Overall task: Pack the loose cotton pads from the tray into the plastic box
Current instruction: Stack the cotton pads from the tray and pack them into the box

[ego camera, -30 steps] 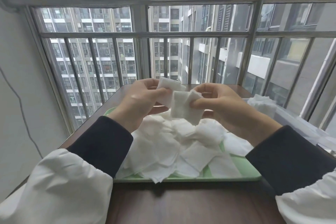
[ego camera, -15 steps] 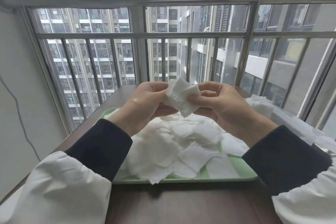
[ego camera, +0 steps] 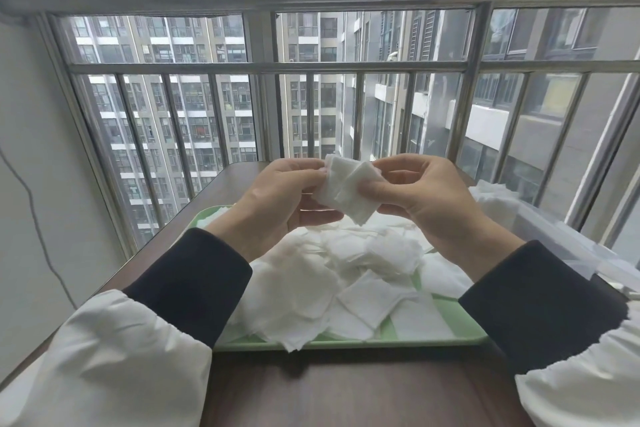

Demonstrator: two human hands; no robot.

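A small stack of square cotton pads hangs in the air between the two hands. Its layers are skewed, so the corners fan out instead of lining up. The left hand pinches one edge between thumb and fingertips. The right hand pinches the opposite side, with the thumb pressed onto the top pad.

Directly below the hands lies the loose pile of pads, heaped and overlapping on the green tray, with a few sheets drooping over its near rim. Out past the right wrist stands the clear plastic box, and some white pads are already showing in it. Everything rests on the dark wooden table.

The stack looks lightly held and uneven. I'd guess that easing either pinch to square it up could let the inner pads slide out and drop back onto the pile or onto the table. On the way across to the box, the right sleeve might also brush the overhanging sheets off the tray.
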